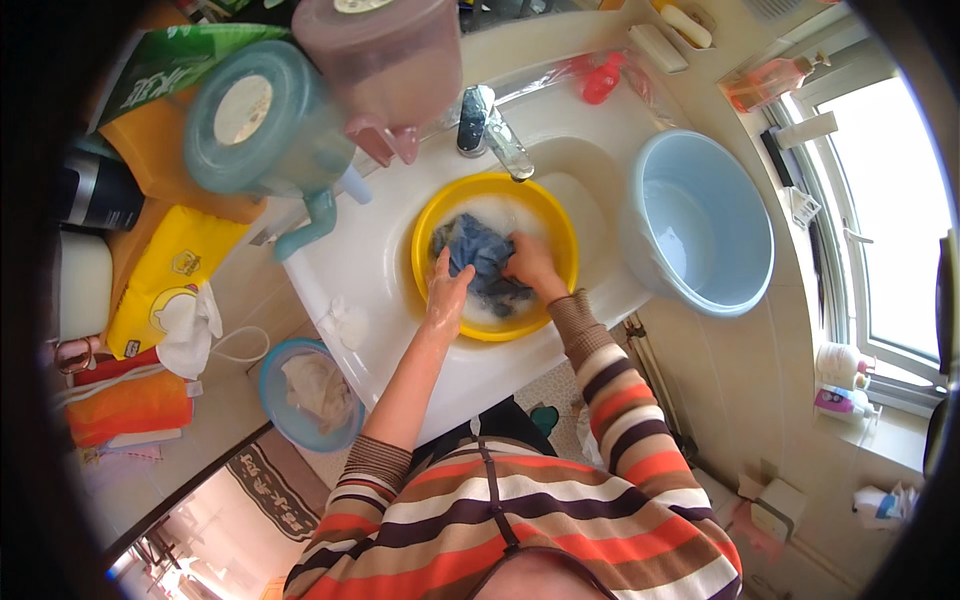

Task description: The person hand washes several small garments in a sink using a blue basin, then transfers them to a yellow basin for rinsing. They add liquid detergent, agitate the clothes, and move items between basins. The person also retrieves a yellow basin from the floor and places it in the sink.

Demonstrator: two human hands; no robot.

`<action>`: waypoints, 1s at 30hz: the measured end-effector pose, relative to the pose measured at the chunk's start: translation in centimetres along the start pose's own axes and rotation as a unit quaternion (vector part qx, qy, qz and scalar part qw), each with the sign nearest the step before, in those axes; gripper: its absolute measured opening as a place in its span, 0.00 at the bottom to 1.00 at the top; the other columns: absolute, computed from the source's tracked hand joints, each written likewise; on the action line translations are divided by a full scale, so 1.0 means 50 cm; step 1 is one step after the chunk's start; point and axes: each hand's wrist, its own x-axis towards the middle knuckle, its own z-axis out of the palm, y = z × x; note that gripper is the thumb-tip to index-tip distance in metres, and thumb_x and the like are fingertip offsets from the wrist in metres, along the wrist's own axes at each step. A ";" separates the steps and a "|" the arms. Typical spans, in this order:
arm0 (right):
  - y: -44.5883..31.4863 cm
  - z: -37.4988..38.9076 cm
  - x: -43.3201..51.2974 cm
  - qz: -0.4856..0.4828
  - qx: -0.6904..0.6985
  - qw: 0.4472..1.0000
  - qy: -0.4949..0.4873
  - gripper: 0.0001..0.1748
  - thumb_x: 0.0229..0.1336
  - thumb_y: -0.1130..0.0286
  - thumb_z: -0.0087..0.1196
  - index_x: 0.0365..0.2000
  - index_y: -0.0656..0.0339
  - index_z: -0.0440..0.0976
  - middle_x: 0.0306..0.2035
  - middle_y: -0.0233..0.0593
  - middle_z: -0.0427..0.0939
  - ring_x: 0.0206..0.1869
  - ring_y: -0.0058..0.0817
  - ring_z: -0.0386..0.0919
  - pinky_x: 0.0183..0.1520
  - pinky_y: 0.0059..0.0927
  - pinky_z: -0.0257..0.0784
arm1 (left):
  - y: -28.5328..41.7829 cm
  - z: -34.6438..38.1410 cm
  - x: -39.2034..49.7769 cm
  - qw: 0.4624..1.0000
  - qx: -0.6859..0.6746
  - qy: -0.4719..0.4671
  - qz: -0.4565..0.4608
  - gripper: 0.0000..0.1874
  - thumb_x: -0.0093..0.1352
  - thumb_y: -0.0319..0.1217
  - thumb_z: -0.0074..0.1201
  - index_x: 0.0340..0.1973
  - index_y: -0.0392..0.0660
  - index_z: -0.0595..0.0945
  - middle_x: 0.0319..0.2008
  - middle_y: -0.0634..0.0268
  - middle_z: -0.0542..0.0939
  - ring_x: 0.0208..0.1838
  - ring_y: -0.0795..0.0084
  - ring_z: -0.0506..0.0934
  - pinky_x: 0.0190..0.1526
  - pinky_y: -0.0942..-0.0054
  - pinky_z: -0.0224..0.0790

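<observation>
A wet blue cloth or garment (480, 251) lies bunched in sudsy water in a yellow plastic basin (421, 277). The basin sits in a white sink (390, 300), under a chrome faucet (504, 142). On the basin's near-left side, my left hand (448, 294) rests at the cloth with fingers and thumb spread; wet suds cling to its skin. My right hand (531, 261) grips the cloth's right side with curled fingers, partly hidden by the folds. The cloth's underside is hidden by water and foam.
A light blue basin (705, 225) stands on the sink's right side. Teal (274, 127) and pink (390, 67) plastic pitchers crowd the back left. A red bottle (602, 79) stands behind the faucet. Below left, a blue tub (271, 375) holds pale cloth. A window (885, 217) is at right.
</observation>
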 end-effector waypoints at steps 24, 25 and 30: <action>-0.044 0.083 -0.007 0.062 0.518 0.853 0.017 0.35 0.47 0.69 0.67 0.57 0.64 0.66 0.48 0.46 0.76 0.48 0.35 0.75 0.51 0.33 0.70 | -0.012 0.067 0.081 0.862 -0.446 -0.151 -0.186 0.46 0.65 0.70 0.38 0.68 0.51 0.60 0.70 0.58 0.59 0.70 0.51 0.59 0.67 0.42 0.49; -0.058 0.068 -0.018 0.072 0.631 0.772 -0.035 0.31 0.49 0.70 0.66 0.54 0.67 0.69 0.45 0.41 0.78 0.45 0.30 0.76 0.50 0.30 0.71 | -0.021 0.062 0.093 0.858 -0.453 -0.185 -0.160 0.44 0.63 0.70 0.39 0.62 0.50 0.66 0.60 0.59 0.71 0.61 0.58 0.71 0.60 0.52 0.64; -0.135 -0.006 -0.139 -0.011 0.553 0.832 -0.031 0.23 0.50 0.70 0.65 0.46 0.70 0.75 0.40 0.36 0.80 0.42 0.24 0.76 0.48 0.26 0.71 | -0.054 0.013 0.147 0.879 -0.402 -0.255 0.003 0.20 0.71 0.50 0.46 0.46 0.50 0.76 0.39 0.65 0.78 0.42 0.68 0.77 0.44 0.65 0.73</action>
